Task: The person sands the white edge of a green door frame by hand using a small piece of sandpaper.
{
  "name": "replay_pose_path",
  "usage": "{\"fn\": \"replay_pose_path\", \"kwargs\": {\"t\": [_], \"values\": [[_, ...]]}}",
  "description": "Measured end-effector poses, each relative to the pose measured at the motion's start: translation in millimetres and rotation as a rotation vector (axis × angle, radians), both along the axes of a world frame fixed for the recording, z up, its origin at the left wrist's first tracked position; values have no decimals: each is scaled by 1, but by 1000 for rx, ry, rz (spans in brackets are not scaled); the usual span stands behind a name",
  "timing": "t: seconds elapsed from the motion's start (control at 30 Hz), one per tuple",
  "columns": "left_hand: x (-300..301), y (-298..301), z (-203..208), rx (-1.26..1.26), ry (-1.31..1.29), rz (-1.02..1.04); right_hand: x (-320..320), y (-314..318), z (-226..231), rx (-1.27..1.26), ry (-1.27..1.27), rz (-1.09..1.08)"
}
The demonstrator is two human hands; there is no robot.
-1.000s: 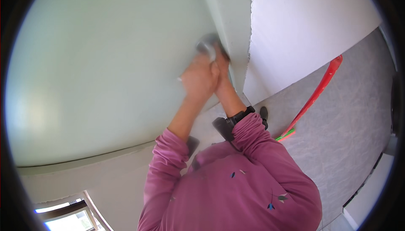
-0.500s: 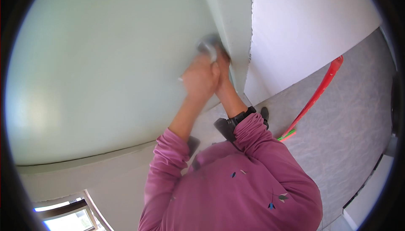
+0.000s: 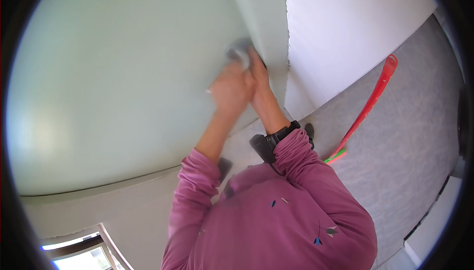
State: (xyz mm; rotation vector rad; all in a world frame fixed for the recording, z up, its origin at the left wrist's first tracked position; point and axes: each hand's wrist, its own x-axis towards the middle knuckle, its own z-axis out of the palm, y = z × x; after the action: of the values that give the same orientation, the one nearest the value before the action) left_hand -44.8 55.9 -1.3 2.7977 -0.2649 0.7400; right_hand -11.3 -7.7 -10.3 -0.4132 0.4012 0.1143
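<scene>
My left hand [image 3: 230,90] is closed in a fist, smeared by motion, in front of a smooth pale green panel [image 3: 128,72]. A small whitish tip [image 3: 208,91] sticks out at its left side; what the fist holds is hidden. Close against it on the right, my right hand [image 3: 259,75] reaches up beside a dark rounded thing [image 3: 239,46], its fingers bent and partly hidden. A blurred pale, curved piece [image 3: 243,59] lies between the hands and that dark thing. Both hands are near the panel's right edge strip [image 3: 247,13].
Right of the strip stands a white board [image 3: 355,28] with a rough edge. A red curved strip [image 3: 370,104] rises from the grey floor [image 3: 395,136], with a green piece [image 3: 335,156] at its foot. A window [image 3: 84,255] is at lower left.
Both hands have shifted slightly left in the picture, along with the panel edge and the white board, as the view turned a little. The hands' hold looks the same.
</scene>
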Motion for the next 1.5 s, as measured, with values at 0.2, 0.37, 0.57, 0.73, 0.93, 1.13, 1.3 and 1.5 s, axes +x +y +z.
{"fn": "replay_pose_path", "kwargs": {"t": [0.2,0.37,0.57,0.73,0.93,1.13,1.3,1.5], "values": [[-2,-1,6,15,-16,6,4,5,-35,169,-69,10],[-2,2,4,32,5,17,-10,6,-29,111,-175,-82],[0,-4,2,64,51,56,1,10,-23,-20,-205,-188],[-1,-4,2,41,16,6,-2,8,-20,-514,-150,-40],[2,-4,-3,101,52,48,9,7,-29,-50,-117,-41],[4,0,-8,124,35,59,3,12,-49,-121,-144,-98],[5,1,-8,159,-53,22,-14,3,-51,-75,-252,-76],[1,-3,-2,78,-29,21,-15,1,-54,-177,-303,-94]]}}
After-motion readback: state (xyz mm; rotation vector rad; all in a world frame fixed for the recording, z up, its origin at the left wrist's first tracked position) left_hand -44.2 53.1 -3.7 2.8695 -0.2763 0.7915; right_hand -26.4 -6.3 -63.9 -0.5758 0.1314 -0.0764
